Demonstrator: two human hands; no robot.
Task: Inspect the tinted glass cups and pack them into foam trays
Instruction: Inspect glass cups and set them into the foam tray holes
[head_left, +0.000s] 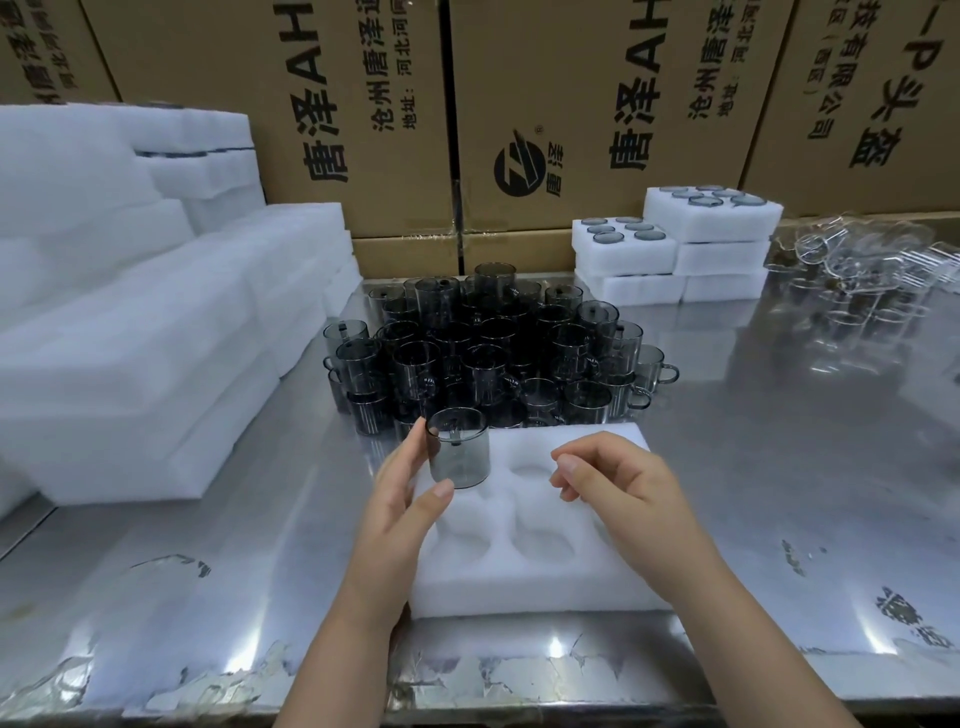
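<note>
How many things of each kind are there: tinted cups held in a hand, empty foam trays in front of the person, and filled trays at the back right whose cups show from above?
Tinted cup in the left hand: 1
Empty foam tray in front: 1
Filled trays with cups showing: 2
Total: 4

Two forearms (358, 623), bare from wrist to frame edge. Left grip (400, 499) and right grip (618, 483): bare hands, slender fingers, nails cut short with a plain natural finish. Wrists bare where visible.
</note>
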